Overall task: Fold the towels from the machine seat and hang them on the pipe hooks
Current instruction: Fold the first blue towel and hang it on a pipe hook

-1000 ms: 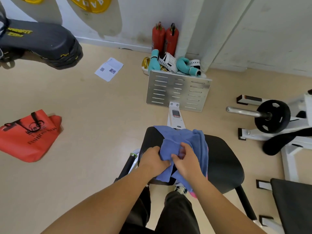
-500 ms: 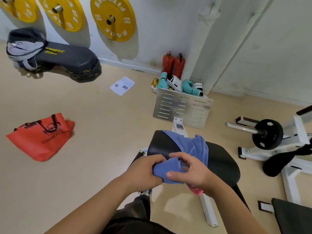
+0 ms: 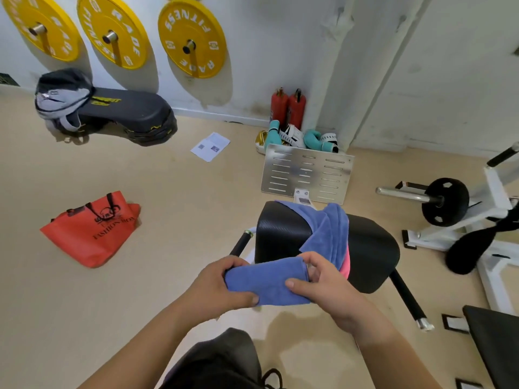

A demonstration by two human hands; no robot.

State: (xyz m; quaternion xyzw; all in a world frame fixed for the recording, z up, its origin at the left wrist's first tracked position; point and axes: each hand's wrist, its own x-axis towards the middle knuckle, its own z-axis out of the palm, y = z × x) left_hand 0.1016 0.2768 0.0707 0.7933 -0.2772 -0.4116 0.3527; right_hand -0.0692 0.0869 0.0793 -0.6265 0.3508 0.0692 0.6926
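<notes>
A folded blue towel (image 3: 266,283) is held in front of the black machine seat (image 3: 370,248), lifted off it. My left hand (image 3: 216,287) grips its left end with the thumb underneath. My right hand (image 3: 323,282) pinches its right end. Another blue towel (image 3: 327,228) lies draped across the seat, and a pink towel (image 3: 346,263) shows beneath its near edge. A white pipe (image 3: 328,66) runs up the wall corner behind; I cannot make out hooks on it.
A red tote bag (image 3: 90,228) lies on the floor at left. Yellow weight plates (image 3: 192,37) hang on the wall above a black step platform (image 3: 123,113). A metal footplate (image 3: 306,174), fire extinguishers (image 3: 289,108) and a barbell rack (image 3: 446,200) stand beyond the seat.
The folded blue towel has been lifted off the seat toward me and spread wider between both hands. The view has tilted up, showing more wall and the weight plates.
</notes>
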